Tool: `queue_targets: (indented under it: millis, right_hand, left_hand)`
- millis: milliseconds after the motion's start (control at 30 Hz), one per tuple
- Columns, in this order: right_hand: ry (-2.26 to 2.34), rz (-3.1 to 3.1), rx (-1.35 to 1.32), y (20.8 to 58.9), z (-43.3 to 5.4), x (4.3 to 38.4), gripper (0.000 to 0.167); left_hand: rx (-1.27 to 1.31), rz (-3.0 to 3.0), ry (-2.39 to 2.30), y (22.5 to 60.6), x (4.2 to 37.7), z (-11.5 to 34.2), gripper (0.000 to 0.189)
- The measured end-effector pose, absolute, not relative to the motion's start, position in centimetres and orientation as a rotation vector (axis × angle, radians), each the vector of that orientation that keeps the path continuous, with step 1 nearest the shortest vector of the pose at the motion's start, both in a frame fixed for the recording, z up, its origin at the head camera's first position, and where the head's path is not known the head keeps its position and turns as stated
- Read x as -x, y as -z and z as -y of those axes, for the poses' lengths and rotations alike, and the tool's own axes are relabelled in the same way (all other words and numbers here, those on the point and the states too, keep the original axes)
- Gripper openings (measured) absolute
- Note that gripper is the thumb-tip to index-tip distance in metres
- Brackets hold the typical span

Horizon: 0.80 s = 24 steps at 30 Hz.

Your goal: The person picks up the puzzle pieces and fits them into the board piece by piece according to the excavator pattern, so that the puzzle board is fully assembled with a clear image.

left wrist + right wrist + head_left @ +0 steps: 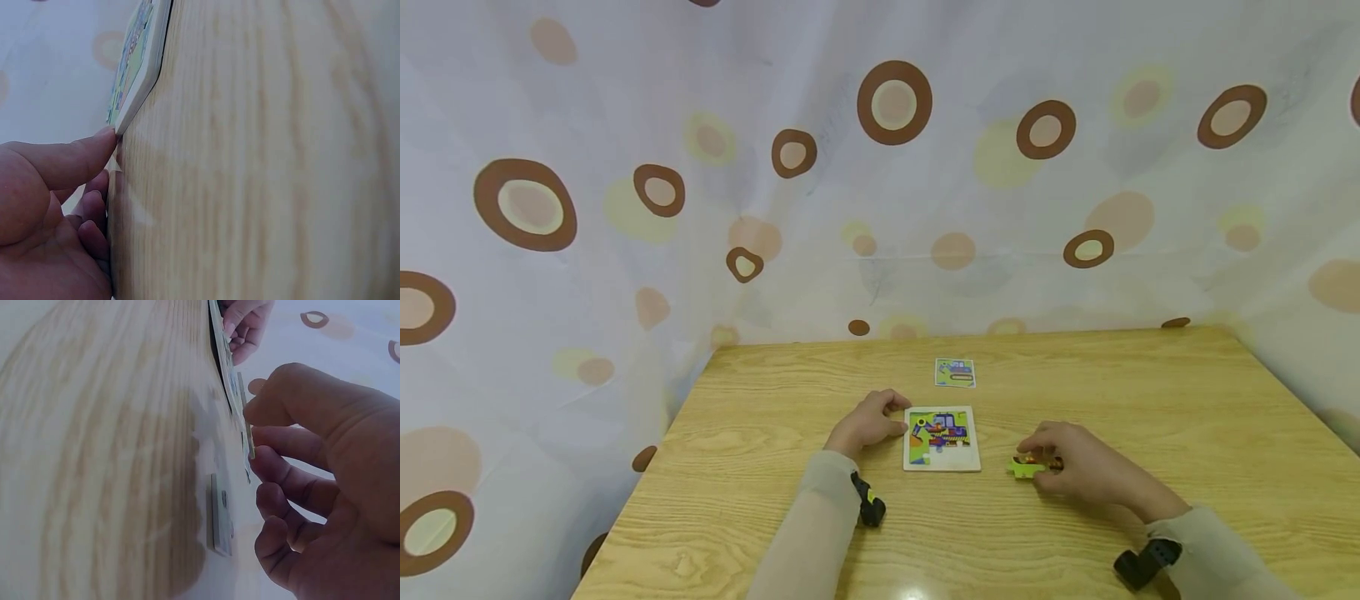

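Observation:
A square puzzle board (966,458) lies on the table, its picture showing a purple digger on green. Pale bare tray shows at its lower right. My left hand (870,419) rests at the board's left edge, thumb and index fingertips against it. In the left wrist view the thumb (84,156) meets the board's corner, the other fingers loosely bent. To the right of the board, my right hand (1078,462) pinches a thin puzzle piece (252,442) between thumb and index finger. A loose piece (217,515) lies on the table beneath that hand.
Behind the board lies a small picture card (955,372) with a similar digger. The wooden table (760,383) ends at a hanging cloth (820,275) patterned with brown rings.

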State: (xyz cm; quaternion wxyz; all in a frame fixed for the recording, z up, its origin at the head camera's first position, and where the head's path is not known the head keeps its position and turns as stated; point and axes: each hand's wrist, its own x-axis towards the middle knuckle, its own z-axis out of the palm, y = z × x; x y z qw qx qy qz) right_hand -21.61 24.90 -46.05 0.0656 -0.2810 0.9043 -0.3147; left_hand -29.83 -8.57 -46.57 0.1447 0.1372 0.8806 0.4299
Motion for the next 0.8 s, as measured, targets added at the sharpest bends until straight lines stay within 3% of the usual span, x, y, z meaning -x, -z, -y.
queue_targets:
  millis: [800]
  right_hand:
    - [1.029, -2.749, 0.941, 44.8, -19.6, 23.0, 0.031]
  left_hand:
    - [-0.379, -2.493, -1.292, 46.8, 29.9, 8.9, 0.028]
